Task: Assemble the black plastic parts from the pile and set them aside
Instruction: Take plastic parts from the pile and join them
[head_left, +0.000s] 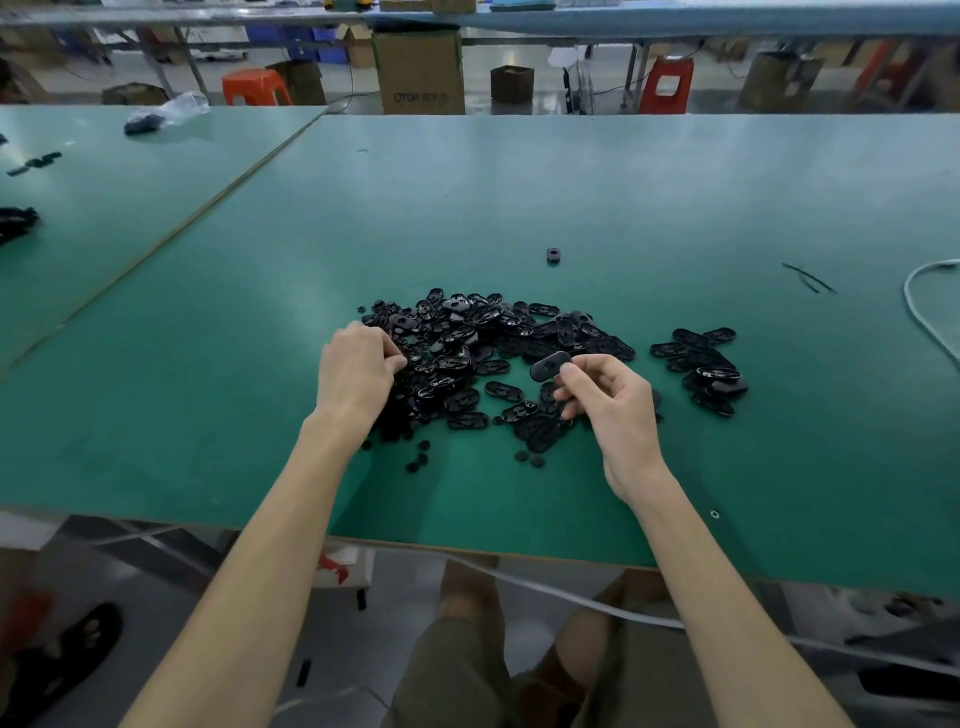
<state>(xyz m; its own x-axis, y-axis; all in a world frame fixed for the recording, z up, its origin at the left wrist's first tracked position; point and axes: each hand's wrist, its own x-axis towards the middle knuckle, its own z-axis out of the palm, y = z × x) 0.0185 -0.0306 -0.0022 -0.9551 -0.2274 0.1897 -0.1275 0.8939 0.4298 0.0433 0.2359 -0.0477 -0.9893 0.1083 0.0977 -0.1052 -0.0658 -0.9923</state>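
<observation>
Centre of the table (571, 182): pile (467, 343) of black plastic parts, ovals plus small round discs (418, 460) at its near edge. A smaller heap (701, 364) lies just right of it, probably the finished ones.

Right hand (613, 410) is over the pile's near right side, thumb and fingertips pinching one oval part (549, 365) by its end.

Left hand (356, 369) is at the pile's left edge, fingers curled down into the parts; can't tell if it has one.

Parts look light, stiff and smooth, so a bit slippery. Not fragile, but I'd guess the clips snap if forced. Best to hold them by the long edges and keep the mating face free.

Box (420, 67) on the far floor has print, too blurred to read. No other legible writing.
</observation>
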